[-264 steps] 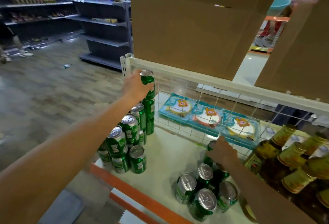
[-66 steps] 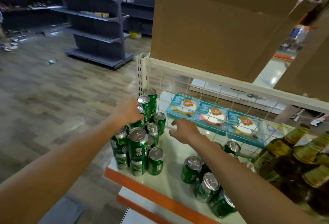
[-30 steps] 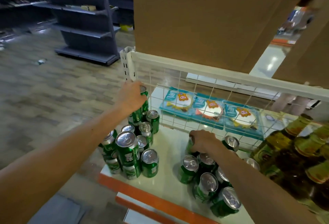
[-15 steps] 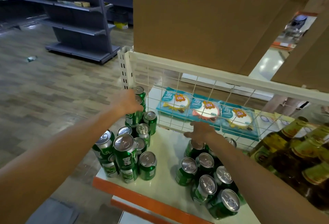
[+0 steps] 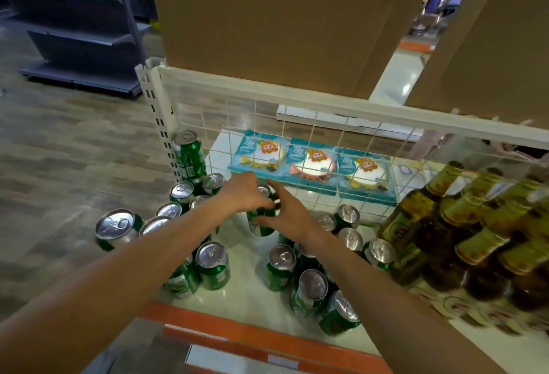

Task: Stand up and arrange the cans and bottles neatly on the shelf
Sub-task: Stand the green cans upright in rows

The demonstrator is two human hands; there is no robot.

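Both my hands meet on one upright green can (image 5: 262,223) at the middle back of the white shelf (image 5: 246,298). My left hand (image 5: 243,193) grips its top and left side. My right hand (image 5: 286,214) wraps its right side with fingers spread. A cluster of green cans (image 5: 211,265) stands at the left, with a stacked can (image 5: 189,152) rising against the corner post. Another group of green cans (image 5: 312,286) stands at the front right under my right forearm. Amber bottles with gold foil necks (image 5: 475,225) crowd the right end.
A white wire mesh (image 5: 297,118) closes the shelf's back; blue snack packets (image 5: 309,163) lie behind it. Large cardboard boxes (image 5: 267,17) sit on the rail above. The shelf's front edge is orange (image 5: 267,341). Dark shelving (image 5: 83,32) stands across the wooden floor.
My left hand has left the stacked cans at the corner and moved right. My right hand lifted off the right can group, and both now hold one can at the middle.
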